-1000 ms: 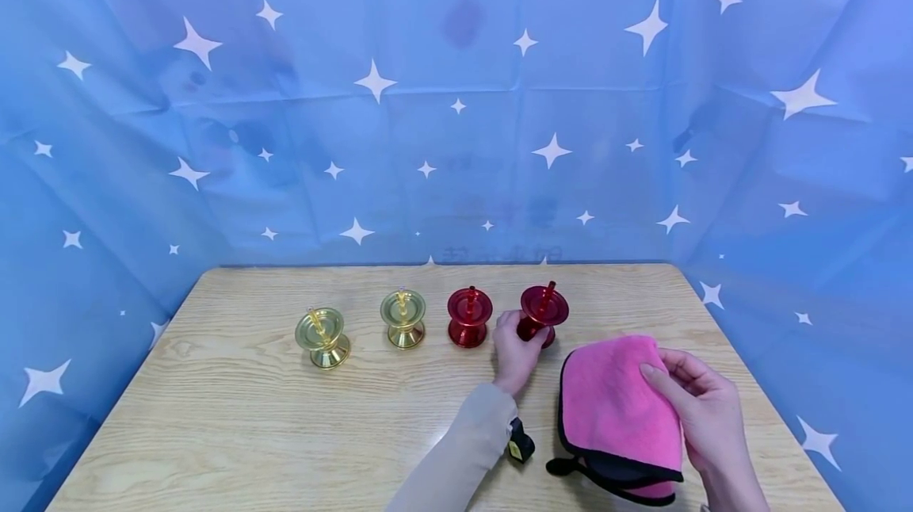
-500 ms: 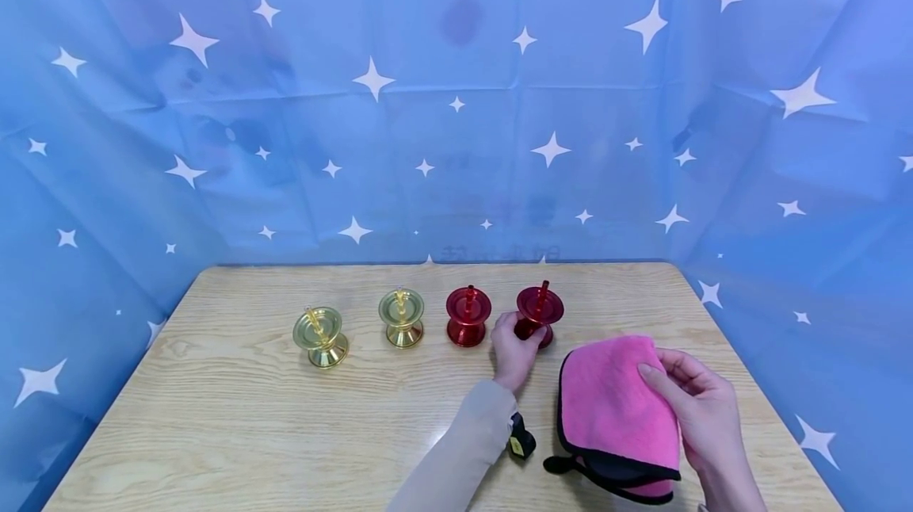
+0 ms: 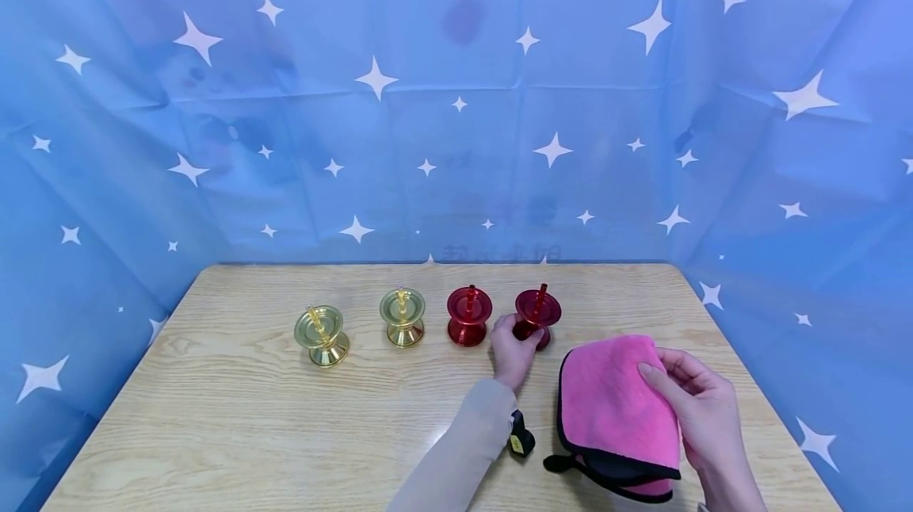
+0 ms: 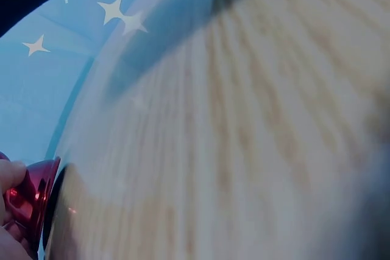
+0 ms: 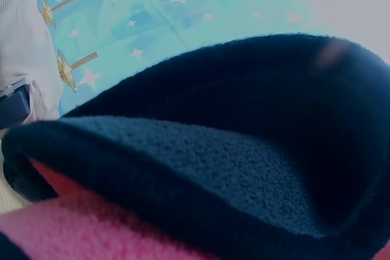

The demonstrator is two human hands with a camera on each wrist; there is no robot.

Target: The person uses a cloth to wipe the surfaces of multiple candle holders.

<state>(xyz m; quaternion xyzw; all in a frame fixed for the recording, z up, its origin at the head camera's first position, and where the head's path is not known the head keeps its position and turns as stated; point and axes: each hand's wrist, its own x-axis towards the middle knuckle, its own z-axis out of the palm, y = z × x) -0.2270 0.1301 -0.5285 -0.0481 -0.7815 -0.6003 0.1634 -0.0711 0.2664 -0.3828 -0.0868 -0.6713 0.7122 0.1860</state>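
Observation:
My left hand [image 3: 514, 352] grips the narrow waist of the rightmost red candle holder [image 3: 538, 308], which stands on the table with a thin rod rising from its dish. At the lower left of the left wrist view, fingers [image 4: 11, 178] hold its shiny red flared part [image 4: 39, 190]. In my right hand [image 3: 702, 409], thumb and fingers pinch the edge of a folded pink cloth [image 3: 616, 401] with black trim and a loop. Dark layers of the cloth [image 5: 183, 150] fill most of the right wrist view; the right hand is hidden there.
Left of the held one stand another red candle holder [image 3: 468, 318] and two gold ones, the nearer gold holder [image 3: 403, 318] and the far-left gold holder [image 3: 322, 335]. A wooden table [image 3: 285, 433] lies beneath. Behind hangs a blue curtain [image 3: 456, 139] with white stars.
My left hand has shifted the rightmost red candle holder slightly to the left, and its rod leans less to the right. The right hand and the cloth stay practically still.

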